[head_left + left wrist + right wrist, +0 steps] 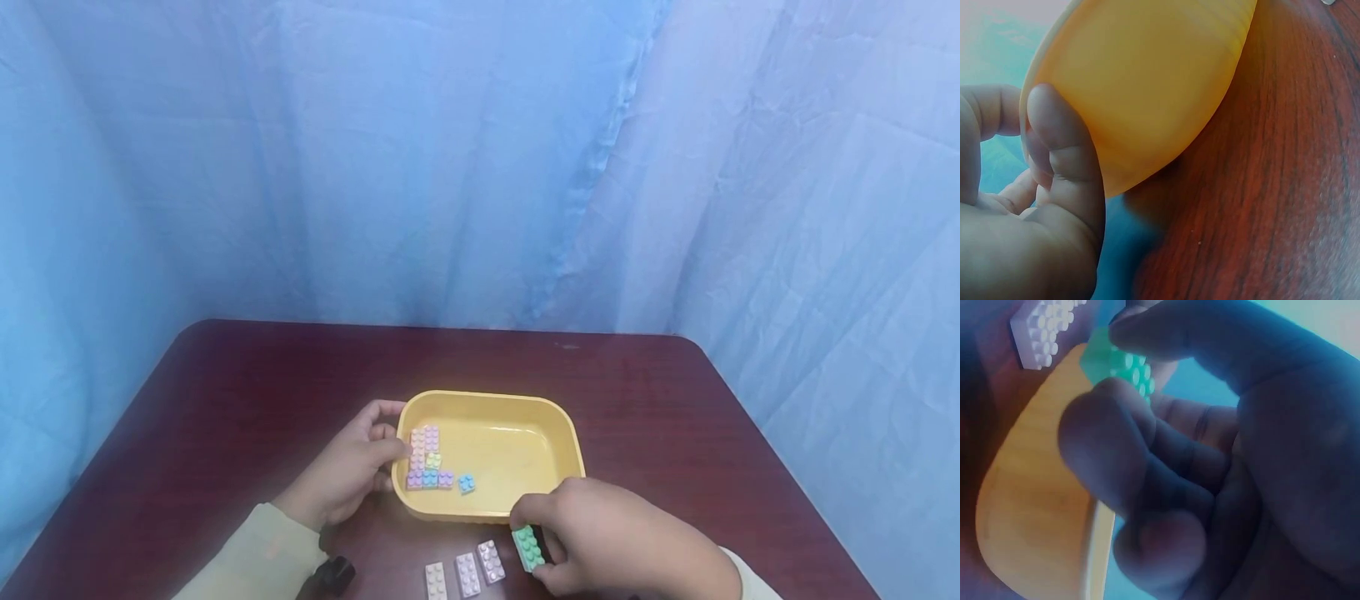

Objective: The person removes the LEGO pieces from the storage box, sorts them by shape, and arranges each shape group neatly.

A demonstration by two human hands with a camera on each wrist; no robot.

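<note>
A yellow plastic tub [517, 408] stands on the table, and my left hand [356, 462] pinches its left rim between thumb and fingers. Its wall [1154, 75] fills much of the left wrist view. My right hand [600, 533] holds a green toy brick [528, 548] by its ends, just in front of the tub's near right side. The studs of that green brick [1132, 372] show between thumb and finger in the right wrist view. Inside the tub, pink, purple, yellow and blue bricks [430, 478] lie packed along the left side, with one small blue brick [467, 483] slightly apart.
In front of the tub lie a cream brick [436, 581] and two pale lilac bricks, a left one [467, 575] and a right one [491, 562]. A black object [335, 575] sits by the left sleeve. Blue curtains [450, 167] hang behind the dark red table [285, 375].
</note>
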